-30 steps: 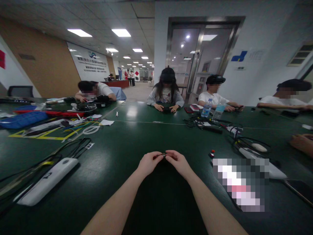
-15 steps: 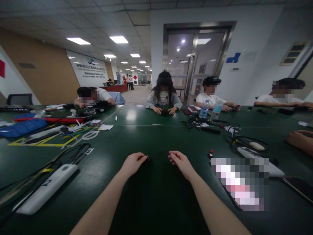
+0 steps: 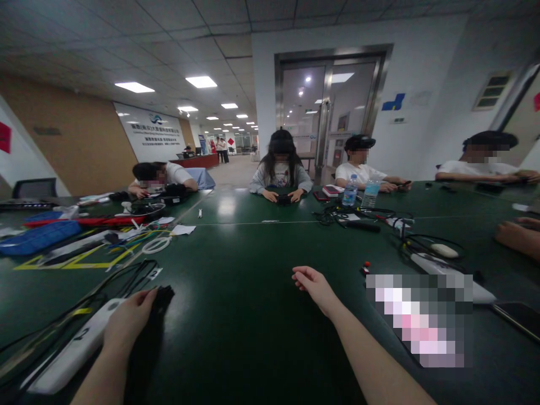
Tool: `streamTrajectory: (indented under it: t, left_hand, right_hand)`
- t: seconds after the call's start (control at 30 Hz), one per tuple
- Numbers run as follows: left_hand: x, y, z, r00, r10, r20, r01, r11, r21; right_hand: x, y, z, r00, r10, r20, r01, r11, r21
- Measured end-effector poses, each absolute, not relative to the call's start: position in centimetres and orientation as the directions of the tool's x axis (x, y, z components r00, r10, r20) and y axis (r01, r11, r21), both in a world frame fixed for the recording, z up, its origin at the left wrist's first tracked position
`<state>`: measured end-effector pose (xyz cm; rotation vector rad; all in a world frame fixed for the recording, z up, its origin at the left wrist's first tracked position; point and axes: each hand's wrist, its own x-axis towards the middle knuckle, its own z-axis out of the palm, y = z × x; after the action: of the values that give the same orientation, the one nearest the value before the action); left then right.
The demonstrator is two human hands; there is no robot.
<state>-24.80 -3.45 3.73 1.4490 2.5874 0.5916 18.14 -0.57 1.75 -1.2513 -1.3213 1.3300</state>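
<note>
My left hand (image 3: 130, 318) is at the left, over the edge of a white power strip (image 3: 76, 351) marked 2. Its fingers pinch a small dark object (image 3: 163, 298), blurred, just above the green table (image 3: 236, 270). Nearer the middle, my right hand (image 3: 314, 286) hovers above the table with its fingers curled together. Whether anything is between those fingertips is too small to tell.
A blurred-out phone-like device (image 3: 417, 326) lies right of my right arm, with a small red-topped item (image 3: 366, 268) behind it. Cables, a blue tray (image 3: 40, 239) and bottles (image 3: 351, 191) stand farther off. People sit across the table.
My left hand has moved from the middle far to the left, with a dark object in its fingers. My right hand has hardly moved. The view has tilted slightly up.
</note>
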Motion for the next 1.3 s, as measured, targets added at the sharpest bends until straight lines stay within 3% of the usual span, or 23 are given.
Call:
streamTrajectory:
  t: [0.1, 0.3, 0.6, 1.3]
  left_hand:
    - [-24.4, -3.5, 3.8, -0.565, 0.825, 0.015, 0.773, 0.524, 0.358]
    - [-23.3, -3.4, 4.9, -0.544, 0.837, -0.058, 0.737, 0.51, 0.443]
    - [-23.4, -3.7, 4.6, -0.496, 0.868, -0.027, 0.744, 0.44, 0.503]
    - [-23.7, -3.3, 3.7, -0.461, 0.887, 0.019, 0.848, 0.434, 0.303]
  right_hand:
    - [18.2, -0.6, 1.7, -0.122, 0.989, -0.079, 0.074, -0.07, -0.995]
    - [18.2, -0.6, 1.7, -0.123, 0.989, -0.078, 0.068, -0.07, -0.995]
    - [18.1, -0.7, 2.0, -0.116, 0.989, -0.092, 0.089, -0.082, -0.993]
    - [18.1, -0.4, 1.8, -0.121, 0.988, -0.096, 0.08, -0.087, -0.993]
